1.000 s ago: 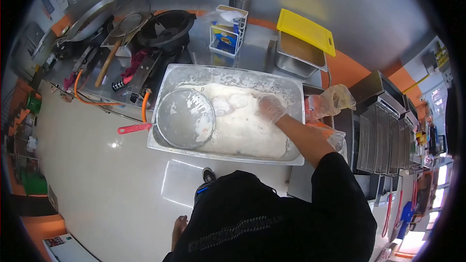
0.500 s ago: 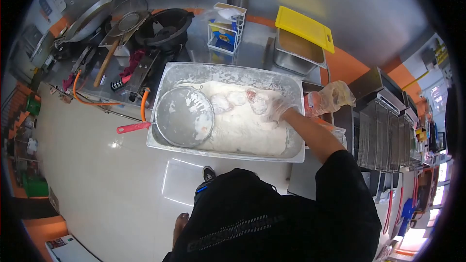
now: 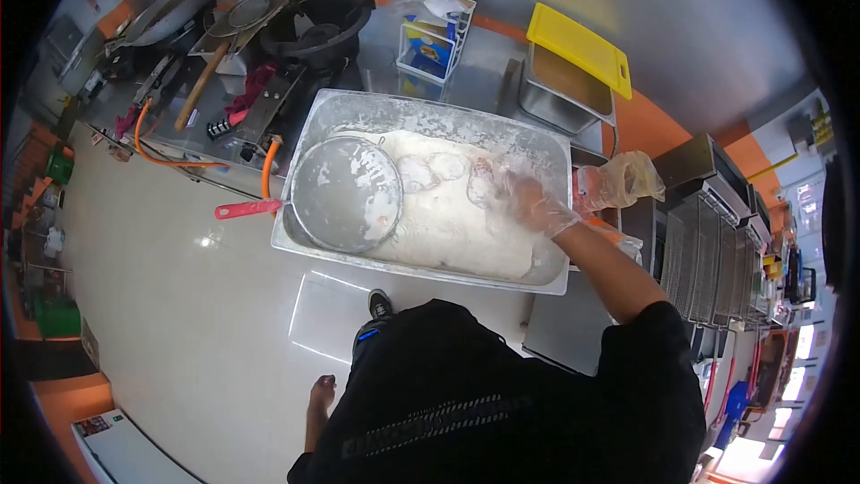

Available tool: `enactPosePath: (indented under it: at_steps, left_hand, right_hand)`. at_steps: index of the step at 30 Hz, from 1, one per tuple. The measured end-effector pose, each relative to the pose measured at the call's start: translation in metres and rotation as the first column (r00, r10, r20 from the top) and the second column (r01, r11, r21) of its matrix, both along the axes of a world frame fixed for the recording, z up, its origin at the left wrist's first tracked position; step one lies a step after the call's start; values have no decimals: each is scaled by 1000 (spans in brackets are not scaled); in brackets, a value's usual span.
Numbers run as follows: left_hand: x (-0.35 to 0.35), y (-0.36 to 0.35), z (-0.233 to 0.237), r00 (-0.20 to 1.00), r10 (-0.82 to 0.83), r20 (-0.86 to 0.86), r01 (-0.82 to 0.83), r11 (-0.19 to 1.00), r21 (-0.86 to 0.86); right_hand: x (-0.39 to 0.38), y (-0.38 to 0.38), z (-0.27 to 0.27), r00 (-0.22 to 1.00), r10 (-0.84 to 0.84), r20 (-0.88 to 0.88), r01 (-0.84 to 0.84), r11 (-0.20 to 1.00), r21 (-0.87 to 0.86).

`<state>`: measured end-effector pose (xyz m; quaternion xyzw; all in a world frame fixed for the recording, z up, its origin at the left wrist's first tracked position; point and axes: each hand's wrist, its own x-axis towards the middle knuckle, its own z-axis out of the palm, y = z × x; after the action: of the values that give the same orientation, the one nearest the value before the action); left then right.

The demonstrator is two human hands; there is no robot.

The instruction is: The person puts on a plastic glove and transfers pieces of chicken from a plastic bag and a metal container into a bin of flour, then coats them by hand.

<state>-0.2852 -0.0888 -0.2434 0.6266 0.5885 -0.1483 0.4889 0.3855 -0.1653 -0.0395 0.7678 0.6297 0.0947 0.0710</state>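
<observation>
A deep metal tray (image 3: 412,271) holds white flour (image 3: 461,237). My right hand (image 3: 537,206), in a clear plastic glove, is over the flour on the right side, its fingers smeared by motion. Whether it grips anything is hidden. Just left of it lies a flour-coated piece of meat (image 3: 481,186) with some red showing. Two more coated pieces (image 3: 448,166) rest further left. A round sieve (image 3: 348,202) with a red handle (image 3: 246,209) sits in the tray's left end, handle over the rim. My left hand (image 3: 323,391) hangs low beside my body, fingers curled, nothing visible in it.
Behind the tray stand a white wire rack (image 3: 434,40) and a metal container (image 3: 564,94) with a yellow board (image 3: 582,49) on top. A clear plastic bag (image 3: 632,177) is at the right. Pans, a black bowl (image 3: 318,31) and an orange hose (image 3: 269,170) are left.
My right hand has lifted and shifted slightly right, away from the coated piece, and is now blurred. My left hand has swung a little up and left. The camera view has shifted slightly.
</observation>
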Motion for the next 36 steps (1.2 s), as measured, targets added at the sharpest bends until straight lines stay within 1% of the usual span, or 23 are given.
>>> enactPosePath:
  at_steps: [1,3,5,7,9,12,14,15,17,19,20,21,23,24,26,27,29,30,31,32,33,34,36]
  left_hand:
    - [0,0,-3,998,47,43,-46,999,-9]
    - [10,1,4,1000,11,24,-10,1000,-19]
    - [17,-3,10,1000,-20,2,20,999,-31]
    - [17,-10,14,991,86,105,-86,996,-5]
    - [7,-12,5,995,58,85,-57,998,-13]
    - [-2,-19,5,997,62,50,-61,998,-22]
    - [-6,-18,5,994,100,36,-100,995,-17]
    - [-11,-17,1,997,59,48,-58,998,-14]
    - [-19,-15,-11,999,-33,39,35,998,-45]
    - [-18,-19,-4,998,31,58,-30,999,-23]
    - [-15,-19,-2,992,100,80,-100,995,-11]
    - [-14,-18,-1,989,106,98,-102,994,-47]
    - [-30,-25,-46,992,99,76,-94,993,-65]
    - [-32,-26,-62,993,109,47,-105,991,-80]
    - [-25,-27,-56,1000,21,1,-21,1000,-10]
    - [-22,-29,-49,1000,22,8,-22,999,34]
    - [-18,-27,-51,999,29,25,-31,997,76]
    - [-26,-22,-59,995,-104,3,103,992,70]
    - [-28,-22,-64,972,-234,-19,235,970,61]
    - [-25,-22,-58,974,-227,-12,227,972,60]
    - [-20,-19,-41,996,-90,-9,90,996,8]
    - [-15,-18,-30,999,48,-14,-48,998,-45]
    - [-11,-18,-32,990,137,-39,-140,987,-76]
  right_hand:
    - [-18,1,19,833,-273,-481,137,945,-299]
    - [-25,-17,-19,802,-393,-450,60,802,-594]
    - [-44,-30,-41,797,-365,-480,4,799,-601]
    - [-57,-22,-44,792,-329,-515,-63,794,-605]
    - [-95,11,-13,531,-633,-563,106,709,-698]
    - [-136,59,13,442,-685,-579,50,663,-747]
    - [-155,84,0,511,-623,-593,54,712,-701]
    - [-164,95,2,507,-622,-597,55,715,-697]
    - [-178,112,7,618,-506,-602,35,783,-622]
    - [-181,123,-38,589,-443,-676,53,856,-514]
    - [-179,123,-43,565,-373,-736,73,911,-405]
    - [-173,119,-48,562,-383,-733,91,910,-405]
    - [-163,111,-27,528,-222,-820,24,969,-247]
    - [-157,108,-13,533,-229,-814,37,968,-248]
    - [-142,105,9,564,-405,-719,-5,870,-494]
    - [-130,100,11,570,-408,-713,1,868,-496]
    - [-96,82,13,452,-406,-794,130,911,-392]
    - [-71,79,12,420,-463,-780,123,881,-457]
    - [-65,74,54,329,-546,-771,217,838,-501]
    - [-62,69,80,465,-557,-689,364,829,-425]
    - [-54,63,108,413,-443,-796,299,891,-342]
    - [-42,59,105,420,-443,-792,297,892,-341]
    - [-19,53,88,539,-417,-732,460,874,-158]
